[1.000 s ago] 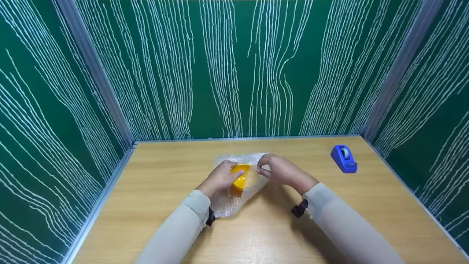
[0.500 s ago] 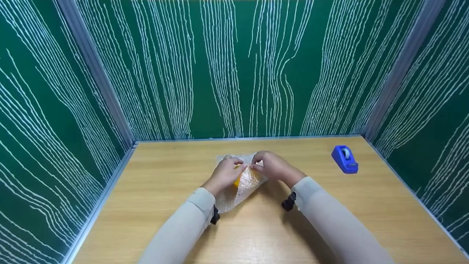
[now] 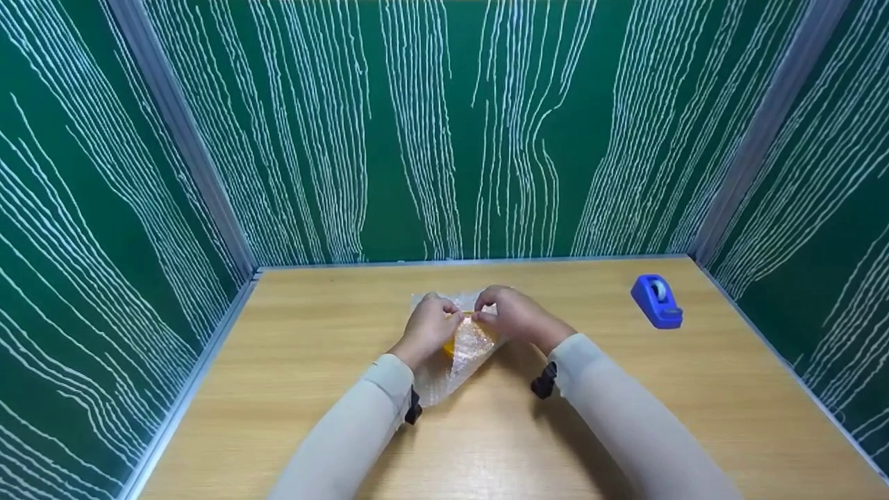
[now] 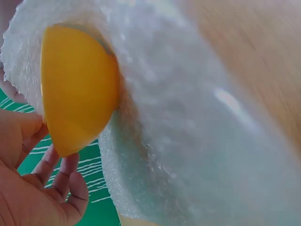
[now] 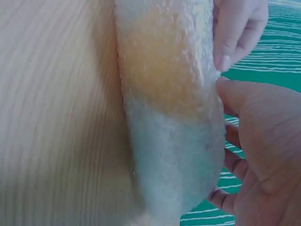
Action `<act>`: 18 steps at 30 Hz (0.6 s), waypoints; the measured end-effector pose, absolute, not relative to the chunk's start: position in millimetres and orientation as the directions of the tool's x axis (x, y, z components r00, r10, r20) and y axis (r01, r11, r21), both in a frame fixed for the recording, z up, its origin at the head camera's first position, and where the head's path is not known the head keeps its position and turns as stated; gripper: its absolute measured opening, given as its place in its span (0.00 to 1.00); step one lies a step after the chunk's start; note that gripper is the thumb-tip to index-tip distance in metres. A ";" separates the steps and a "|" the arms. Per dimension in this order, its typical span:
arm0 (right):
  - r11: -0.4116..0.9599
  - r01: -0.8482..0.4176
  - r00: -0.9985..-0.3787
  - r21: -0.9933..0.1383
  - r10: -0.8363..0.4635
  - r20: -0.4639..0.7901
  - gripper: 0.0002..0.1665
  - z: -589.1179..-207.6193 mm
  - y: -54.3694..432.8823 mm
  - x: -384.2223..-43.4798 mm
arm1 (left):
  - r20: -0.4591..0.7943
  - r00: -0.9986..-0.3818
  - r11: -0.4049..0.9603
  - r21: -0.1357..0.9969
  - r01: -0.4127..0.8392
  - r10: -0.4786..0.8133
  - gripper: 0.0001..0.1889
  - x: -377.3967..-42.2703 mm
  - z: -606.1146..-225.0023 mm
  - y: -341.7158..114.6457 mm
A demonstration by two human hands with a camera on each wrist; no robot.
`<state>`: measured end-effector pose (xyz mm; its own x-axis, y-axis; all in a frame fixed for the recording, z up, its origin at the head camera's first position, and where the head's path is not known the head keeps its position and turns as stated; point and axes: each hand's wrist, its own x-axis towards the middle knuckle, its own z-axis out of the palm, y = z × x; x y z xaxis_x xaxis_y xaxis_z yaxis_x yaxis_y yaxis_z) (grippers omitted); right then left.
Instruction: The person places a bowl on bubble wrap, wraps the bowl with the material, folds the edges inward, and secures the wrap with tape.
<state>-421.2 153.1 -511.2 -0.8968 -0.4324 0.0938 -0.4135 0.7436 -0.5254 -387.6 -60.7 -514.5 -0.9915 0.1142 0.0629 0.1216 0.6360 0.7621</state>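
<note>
A yellow bowl (image 4: 77, 89) lies wrapped partway in a sheet of bubble wrap (image 3: 471, 351) at the middle of the wooden table. One flap of the wrap is folded over the bowl's right side, and the yellow shows cloudily through it in the right wrist view. My left hand (image 3: 425, 331) pinches the bowl at its rim, thumb on the near face. Close beside it, my right hand (image 3: 519, 316) pinches the folded edge of the wrap over the rim. The thumbs of both hands nearly meet at the top.
A blue tape dispenser (image 3: 656, 302) with a roll in it stands at the back right of the table (image 3: 278, 417). Green panels (image 3: 389, 139) with wavy white lines rise behind and on both sides, joined by grey metal posts.
My right hand has brought the wrap's flap leftward over the bowl, up to the left hand. The left thumb has moved from inside the bowl to its rim.
</note>
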 end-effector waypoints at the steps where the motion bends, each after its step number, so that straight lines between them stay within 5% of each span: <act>1: 0.743 -0.403 -0.903 -0.535 -0.420 0.097 0.07 -511.6 155.0 -422.7 | 0.073 -0.990 0.634 0.762 0.131 0.117 0.09 -388.5 -515.4 -61.2; 10: 0.757 -0.191 -0.966 -0.625 -0.259 -0.018 0.23 -517.5 184.4 -441.9 | 0.020 -0.996 0.669 0.740 0.077 0.092 0.08 -396.7 -518.9 -61.4; 18: 0.755 -0.205 -0.950 -0.623 -0.306 -0.057 0.31 -536.7 211.6 -456.8 | -0.038 -0.998 0.682 0.731 0.001 0.042 0.04 -396.3 -519.3 -58.9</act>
